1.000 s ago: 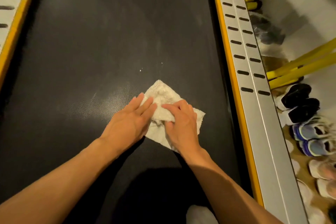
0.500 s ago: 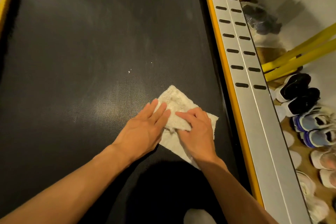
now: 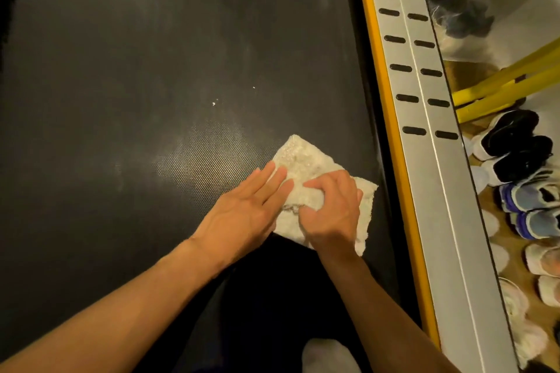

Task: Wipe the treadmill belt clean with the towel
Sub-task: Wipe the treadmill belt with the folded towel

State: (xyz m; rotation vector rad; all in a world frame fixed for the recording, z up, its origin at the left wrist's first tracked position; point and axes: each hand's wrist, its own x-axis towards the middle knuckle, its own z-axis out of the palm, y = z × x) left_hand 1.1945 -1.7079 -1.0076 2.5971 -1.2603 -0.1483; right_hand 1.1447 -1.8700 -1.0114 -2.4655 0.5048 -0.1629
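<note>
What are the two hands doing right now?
Left hand: open, fingers flat, pressing on the towel.
Right hand: fingers curled, gripping the towel against the belt.

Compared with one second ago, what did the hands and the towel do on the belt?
Both hands slid the towel rightward across the belt, closer to the yellow side rail. The left hand stays flat on the towel, the right hand stays curled on it. The white specks remain unwiped.
</note>
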